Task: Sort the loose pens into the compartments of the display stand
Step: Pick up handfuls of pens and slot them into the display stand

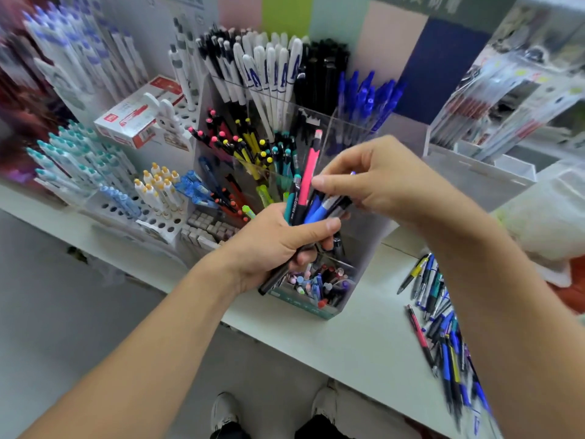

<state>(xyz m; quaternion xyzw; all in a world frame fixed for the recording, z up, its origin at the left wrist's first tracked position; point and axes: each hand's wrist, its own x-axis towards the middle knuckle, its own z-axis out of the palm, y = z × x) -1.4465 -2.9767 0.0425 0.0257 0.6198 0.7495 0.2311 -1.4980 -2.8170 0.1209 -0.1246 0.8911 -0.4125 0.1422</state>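
Left hand point(272, 245) gripping pen bundle point(311, 201), loose pens point(443, 327) blurred

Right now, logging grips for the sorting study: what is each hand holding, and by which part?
The left hand grips a bundle of pens around their middles. The right hand pinches the upper end of one pen in that bundle.
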